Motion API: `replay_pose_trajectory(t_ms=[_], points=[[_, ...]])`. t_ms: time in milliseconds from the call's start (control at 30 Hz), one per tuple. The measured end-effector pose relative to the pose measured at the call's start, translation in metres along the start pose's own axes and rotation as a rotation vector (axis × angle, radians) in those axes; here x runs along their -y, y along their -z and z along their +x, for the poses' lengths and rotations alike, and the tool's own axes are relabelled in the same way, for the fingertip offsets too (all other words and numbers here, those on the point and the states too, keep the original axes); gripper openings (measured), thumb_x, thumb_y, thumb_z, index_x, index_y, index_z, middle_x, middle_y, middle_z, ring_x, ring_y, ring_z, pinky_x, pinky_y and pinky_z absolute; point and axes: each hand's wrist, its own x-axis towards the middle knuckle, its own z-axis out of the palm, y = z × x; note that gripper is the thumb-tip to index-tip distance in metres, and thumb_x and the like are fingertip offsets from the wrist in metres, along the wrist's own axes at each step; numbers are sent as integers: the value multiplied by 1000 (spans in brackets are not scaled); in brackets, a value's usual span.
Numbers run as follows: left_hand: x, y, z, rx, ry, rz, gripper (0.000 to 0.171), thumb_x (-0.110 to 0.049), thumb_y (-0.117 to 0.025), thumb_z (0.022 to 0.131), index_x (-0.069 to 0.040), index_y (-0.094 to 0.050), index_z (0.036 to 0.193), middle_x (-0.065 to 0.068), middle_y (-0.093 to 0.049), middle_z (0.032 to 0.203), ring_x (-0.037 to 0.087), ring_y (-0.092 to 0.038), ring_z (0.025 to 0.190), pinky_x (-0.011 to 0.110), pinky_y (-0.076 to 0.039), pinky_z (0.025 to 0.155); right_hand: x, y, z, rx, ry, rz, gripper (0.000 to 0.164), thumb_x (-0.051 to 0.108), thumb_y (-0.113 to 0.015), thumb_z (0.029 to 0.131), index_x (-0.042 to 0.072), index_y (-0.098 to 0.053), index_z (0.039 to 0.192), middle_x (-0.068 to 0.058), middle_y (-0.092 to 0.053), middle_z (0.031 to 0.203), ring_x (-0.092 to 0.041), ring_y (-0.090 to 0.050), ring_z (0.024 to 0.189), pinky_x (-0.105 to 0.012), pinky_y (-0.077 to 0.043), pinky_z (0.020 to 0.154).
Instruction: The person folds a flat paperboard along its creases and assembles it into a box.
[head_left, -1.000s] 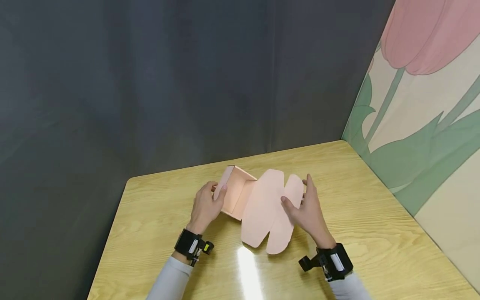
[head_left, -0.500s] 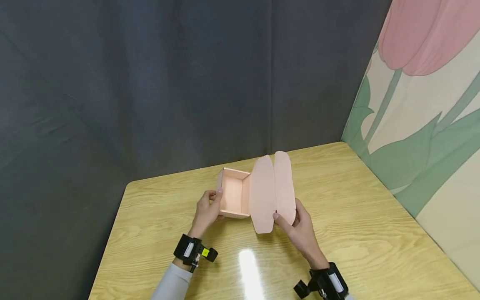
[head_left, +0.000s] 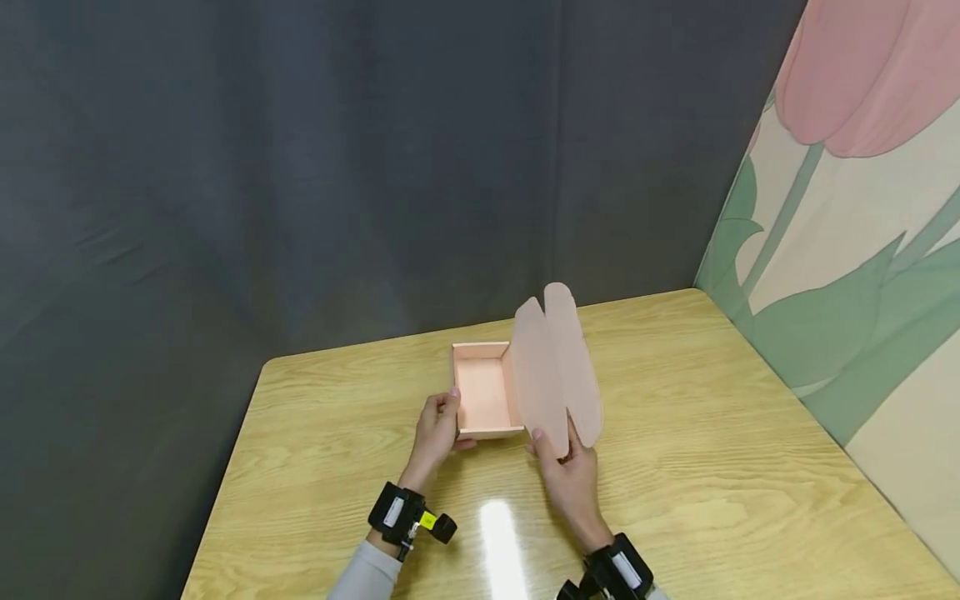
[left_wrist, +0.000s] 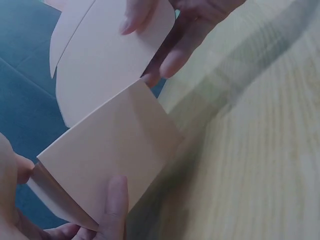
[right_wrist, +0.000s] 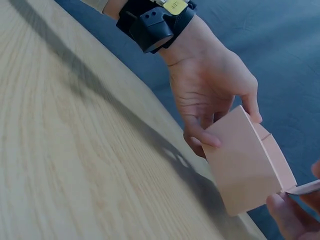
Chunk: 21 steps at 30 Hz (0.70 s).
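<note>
A small pink cardboard box [head_left: 482, 392] is held tilted with its open inside facing me. Its lid [head_left: 538, 375] stands folded out to the right, and a long rounded flap [head_left: 573, 367] runs along the lid's outer edge. My left hand [head_left: 437, 429] grips the box's left wall, thumb at the rim and fingers underneath. With my right hand [head_left: 572, 487] I pinch the lid's near end, thumb on its inner face. In the left wrist view the box's near side wall [left_wrist: 110, 150] shows between both hands. The right wrist view shows the left hand [right_wrist: 210, 85] holding the box's far end.
The light wood table [head_left: 315, 467] spreads under both hands, with a bright light reflection near its front. A dark curtain [head_left: 405, 167] hangs behind it. A wall hanging with a pink tulip [head_left: 847, 75] borders the right side.
The box has turned so its inside faces me, and the lid has swung up from slanting downward. My right hand has moved from the flap's outer edge to the lid's near end.
</note>
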Motion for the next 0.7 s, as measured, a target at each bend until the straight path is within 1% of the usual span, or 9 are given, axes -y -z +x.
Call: replay_pose_trajectory(t_ms=[33,100,167,300,400,500,600,633,700], points=[[1,-1,-1,-2,3,-18,64,-47,-43,114,7,-43,148,27,-51,128,34,-72,92,37,-67,67,-1,-1,1,-10,11,-14,57,3,-67,104,4,-51,158,-28,-77,113,-13,-80,76,-13,-46,47],[3,-3,-4,-6,2,-51,63,-46,-44,115,7,-42,148,28,-51,128,33,-71,91,38,-67,68,-3,-3,3,-30,26,-31,48,5,-68,104,4,-58,151,-25,-77,112,-18,-80,78,-16,-54,55],[6,-5,-7,-8,-2,-84,64,-46,-44,115,8,-41,148,29,-52,128,32,-70,91,40,-67,68,-4,-4,5,-54,18,-49,43,8,-69,104,4,-63,146,-23,-78,109,-21,-80,77,-21,-61,64],[11,-11,-15,1,-1,-118,65,-47,-45,114,8,-39,148,25,-54,121,26,-69,84,41,-67,69,-4,-3,9,-106,-22,-95,33,16,-73,103,0,-72,132,-24,-78,93,-24,-78,67,-22,-59,59],[16,-14,-19,13,-3,-119,65,-47,-45,114,9,-38,147,17,-55,109,20,-66,77,39,-67,68,-6,0,14,-143,-24,-121,22,16,-76,100,-3,-79,111,-27,-74,78,-23,-73,60,-20,-53,53],[20,-16,-21,26,-9,-122,63,-47,-46,114,8,-38,146,12,-56,95,17,-60,70,38,-67,66,-9,3,20,-167,-4,-131,17,12,-78,98,-2,-79,90,-27,-71,71,-23,-69,55,-19,-50,50],[22,-15,-24,37,-9,-116,63,-47,-47,114,5,-38,148,14,-59,91,17,-58,68,37,-67,67,-9,7,26,-170,1,-143,18,10,-77,98,-4,-78,86,-27,-71,69,-19,-69,53,-19,-50,49],[22,-16,-24,42,-5,-114,63,-46,-48,114,5,-38,149,15,-62,94,17,-59,70,37,-66,68,-9,9,27,-167,-3,-146,18,10,-77,98,-4,-78,87,-27,-72,69,-18,-69,53,-18,-50,49],[22,-17,-26,50,-5,-101,66,-47,-49,113,5,-36,152,20,-65,107,18,-64,78,37,-67,70,-7,14,31,-154,-13,-148,18,10,-77,98,-7,-78,91,-28,-73,73,-17,-71,54,-17,-51,49]])
